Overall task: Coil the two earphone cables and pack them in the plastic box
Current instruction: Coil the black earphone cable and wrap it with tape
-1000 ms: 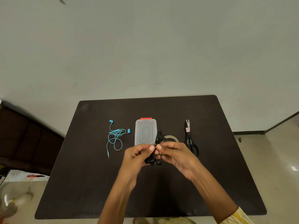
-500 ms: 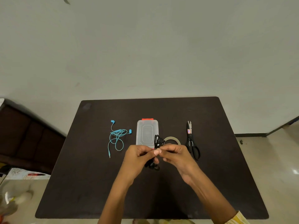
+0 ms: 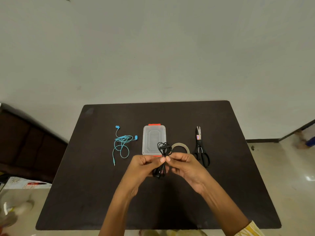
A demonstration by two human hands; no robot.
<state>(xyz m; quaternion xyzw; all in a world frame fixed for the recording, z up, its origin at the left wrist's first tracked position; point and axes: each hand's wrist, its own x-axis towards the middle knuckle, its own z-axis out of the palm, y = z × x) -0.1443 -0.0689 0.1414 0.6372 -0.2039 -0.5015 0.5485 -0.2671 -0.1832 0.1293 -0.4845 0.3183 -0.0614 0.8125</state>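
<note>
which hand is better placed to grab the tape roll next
Right. The right hand sits just in front of the tape roll; the left hand is farther over. Both pinch the black earphone bundle.

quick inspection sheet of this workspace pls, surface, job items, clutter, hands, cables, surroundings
surface: dark table, matte.
job's things: black earphones bundled, held above table; blue earphones loose, tangled, left of plastic box; box lid on, orange latch.
clutter: tape roll right of box; scissors further right.
grippers: left hand and right hand both pinch the black bundle.
cables: blue uncoiled; black gathered in loops.
surroundings: pale wall, tiled floor.
</note>
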